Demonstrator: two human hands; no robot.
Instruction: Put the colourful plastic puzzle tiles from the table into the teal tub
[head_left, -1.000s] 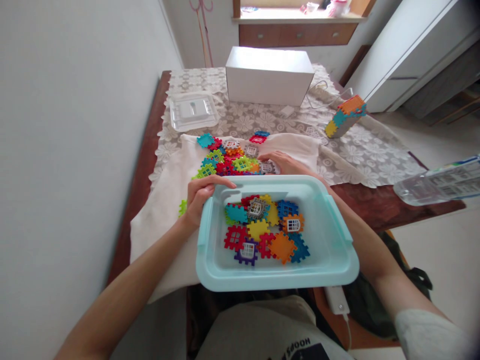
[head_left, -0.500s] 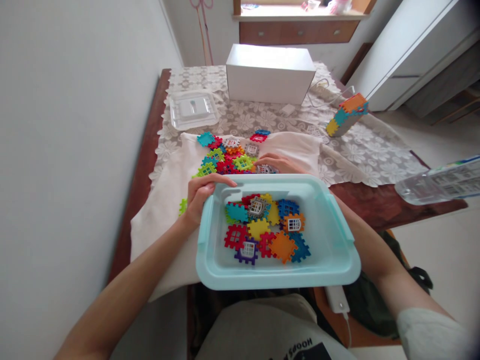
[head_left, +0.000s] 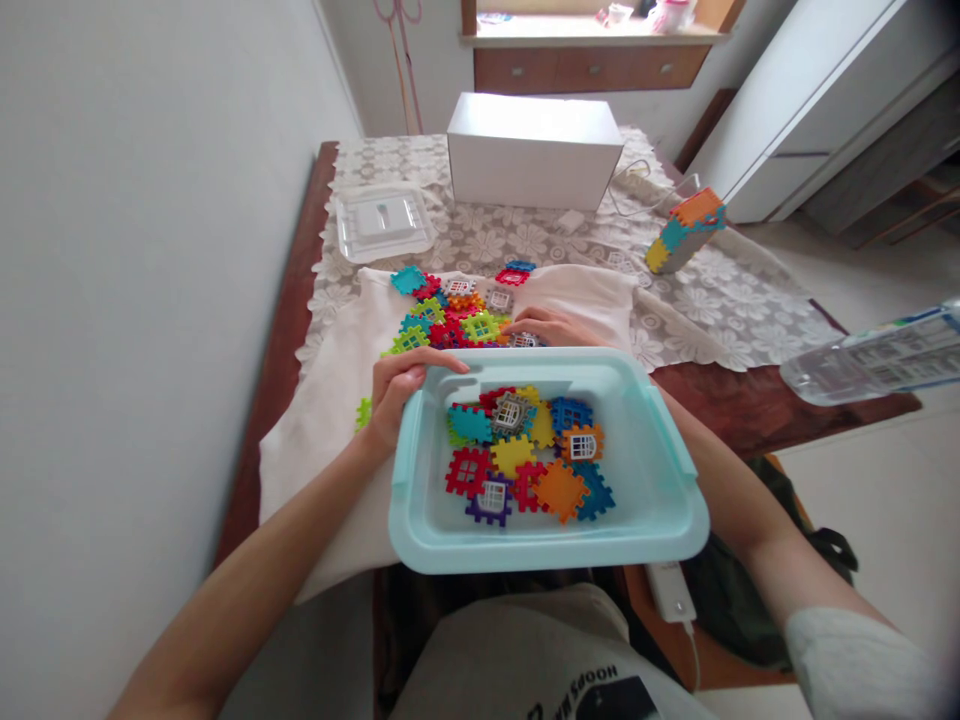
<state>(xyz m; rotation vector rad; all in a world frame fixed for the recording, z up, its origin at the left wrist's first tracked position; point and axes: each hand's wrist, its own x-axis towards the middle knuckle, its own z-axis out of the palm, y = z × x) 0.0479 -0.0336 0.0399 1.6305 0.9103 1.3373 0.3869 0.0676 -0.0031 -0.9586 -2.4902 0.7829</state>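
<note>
A light-blue plastic bin [head_left: 547,555] is held close in front of my body, tilted toward me. My left hand [head_left: 401,385] grips its far left corner, fingers over the rim. Inside lie several interlocking plastic tiles, among them an orange tile [head_left: 561,491], a yellow tile [head_left: 513,457] and a red window tile [head_left: 467,471]. Beyond the bin, a pile of loose tiles [head_left: 450,325] rests on a white cloth [head_left: 315,430]. My right hand [head_left: 551,324] reaches behind the bin, fingers stretched onto the pile's right side beside a green tile [head_left: 480,327]; the bin hides its lower part.
A white box [head_left: 532,170] stands at the back of the table. Left of it lies a clear lid [head_left: 384,225]. On the right are an assembled tile block [head_left: 686,230] and a clear plastic bottle [head_left: 870,355]. A wall [head_left: 150,250] runs along the left side.
The whole view has shifted slightly. Both hands, the bin and the tiles keep nearly the same places relative to one another.
</note>
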